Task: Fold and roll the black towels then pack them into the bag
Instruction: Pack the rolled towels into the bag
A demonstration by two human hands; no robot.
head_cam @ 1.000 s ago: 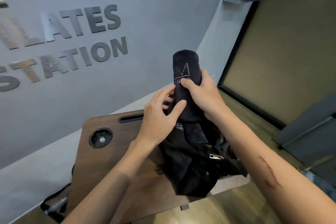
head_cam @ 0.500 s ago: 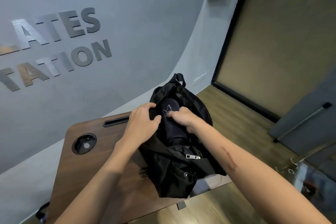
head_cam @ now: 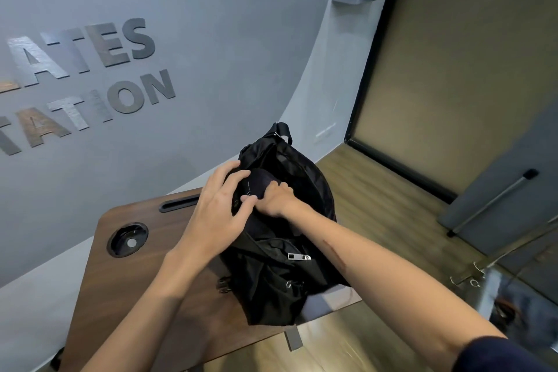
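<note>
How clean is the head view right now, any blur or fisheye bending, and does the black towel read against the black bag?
Head view: hands and bag sharp; floor at lower right smeared; wall edge bows from wide-angle distortion; the rolled towel barely separates from the bag, black on black.

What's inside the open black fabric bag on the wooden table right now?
A rolled black towel with pale stitching sits in the mouth of the black fabric bag, pressed by the right hand while the left hand holds the opening. Anything deeper is hidden.
</note>
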